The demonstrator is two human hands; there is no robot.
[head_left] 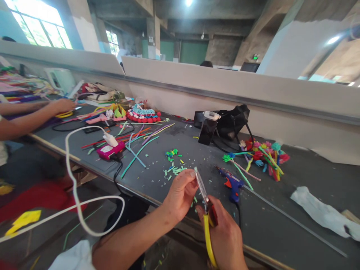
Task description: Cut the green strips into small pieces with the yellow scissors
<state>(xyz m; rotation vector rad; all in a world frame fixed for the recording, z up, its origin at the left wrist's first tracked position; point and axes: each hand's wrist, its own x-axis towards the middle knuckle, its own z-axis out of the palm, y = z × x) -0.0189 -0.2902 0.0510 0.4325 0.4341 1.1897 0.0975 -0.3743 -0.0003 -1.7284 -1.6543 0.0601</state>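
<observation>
My right hand (226, 234) is wrapped around the yellow handle of a pair of scissors (208, 228), whose blades point up and away from me. Beside the blade tips, my left hand (181, 193) is closed in a pinch on a pale green pipe cleaner (195, 169), mostly hidden by the fingers. Short cut green pieces (176, 170) lie scattered on the dark table just beyond my left hand. Behind them is a small bunch of green and blue pieces (171, 153). A blue glue gun (233, 183) rests to the right, a clear glue stick extending from its back.
A phone (207, 131) leans by a black bag (233, 122). Pipe-cleaner flowers (267, 157) lie at right, near a white cloth-like piece (323, 210). Loose pipe cleaners (140, 150) and a pink power adapter (110, 150) with a white cable are at left. Another person's hand (63, 107) works farther left.
</observation>
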